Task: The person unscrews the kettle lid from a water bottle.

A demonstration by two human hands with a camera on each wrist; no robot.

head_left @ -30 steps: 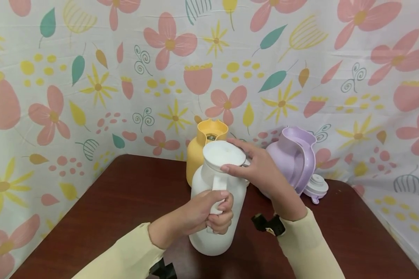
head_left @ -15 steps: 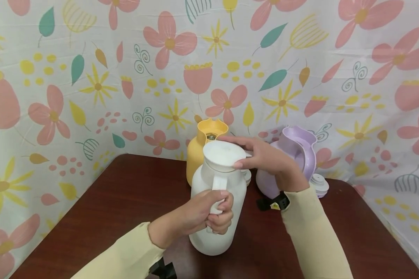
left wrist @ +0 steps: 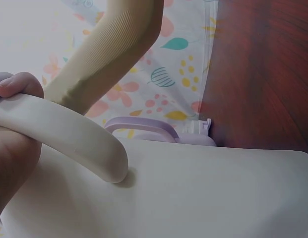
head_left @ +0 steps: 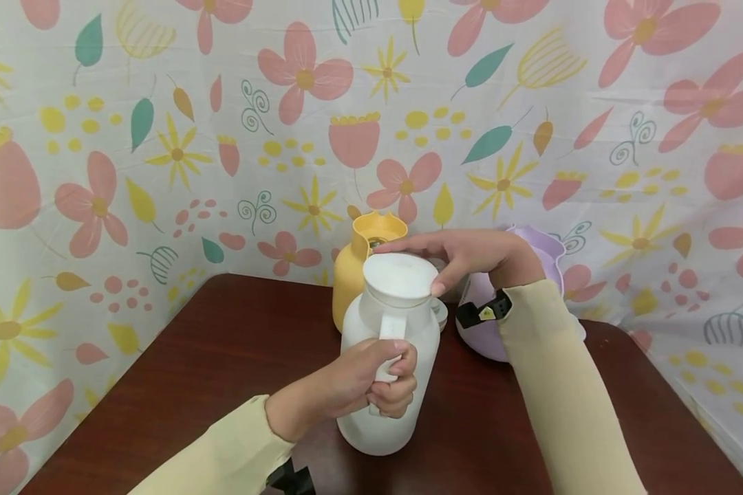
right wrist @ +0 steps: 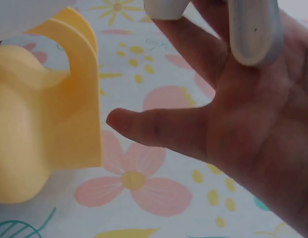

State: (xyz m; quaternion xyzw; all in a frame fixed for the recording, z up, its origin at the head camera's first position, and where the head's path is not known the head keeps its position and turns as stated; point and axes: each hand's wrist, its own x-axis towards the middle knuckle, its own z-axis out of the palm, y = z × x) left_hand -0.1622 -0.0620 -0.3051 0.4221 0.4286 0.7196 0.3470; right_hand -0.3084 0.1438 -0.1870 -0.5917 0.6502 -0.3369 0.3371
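A white vacuum jug (head_left: 378, 430) is upright on the brown table. My left hand (head_left: 371, 381) grips its side handle (head_left: 394, 327), which crosses the left wrist view with fingers wrapped around it. Arched over the top, my right hand (head_left: 470, 251) holds the round white lid (head_left: 399, 275) between thumb and fingers. Its index finger runs along the far rim while the thumb touches the near right side. In the right wrist view a white tab (right wrist: 255, 32) lies against the palm, and one digit (right wrist: 154, 128) extends free of the jug. Some fingers are hidden behind the lid.
A yellow jug (head_left: 349, 282) with an uncovered mouth stands just behind the white one. At the right is a purple jug (head_left: 483, 337), partly covered by my right forearm. A small white lid (head_left: 439, 313) shows beside the white jug. A floral cloth (head_left: 223, 124) hangs behind the table (head_left: 235, 344).
My right hand has turned around the lid: its fingers have moved left along the far side, its thumb right along the near side. The forearm has swung forward. My left hand stays on the handle.
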